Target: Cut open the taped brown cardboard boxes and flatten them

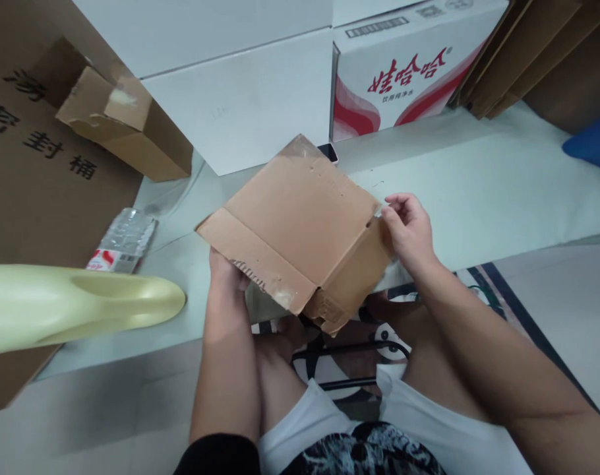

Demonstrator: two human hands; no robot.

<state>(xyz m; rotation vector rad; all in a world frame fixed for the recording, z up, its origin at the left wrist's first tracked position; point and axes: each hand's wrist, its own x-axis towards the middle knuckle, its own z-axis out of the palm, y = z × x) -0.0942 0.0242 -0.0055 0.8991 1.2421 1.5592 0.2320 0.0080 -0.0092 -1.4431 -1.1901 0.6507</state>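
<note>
A brown cardboard box [295, 211], partly flattened and tilted, is held above the table's front edge. Its near flap has a ragged, torn edge, and a narrower side folds down at the right. My left hand [225, 270] grips the box from below at the left, with most fingers hidden behind the flap. At the box's right corner, my right hand [409, 231] has its fingers curled and the thumb against the edge. A small pale, shiny bit shows by the thumb tip; I cannot tell whether it is tape.
White cartons [240, 99] and a red-and-white carton [399, 79] stand at the back of the pale green table [488, 191]. Left are an open small box [132, 125], a crumpled silvery packet [124, 241] and a yellow-green curved object [82, 307]. A blue object [594, 142] is far right.
</note>
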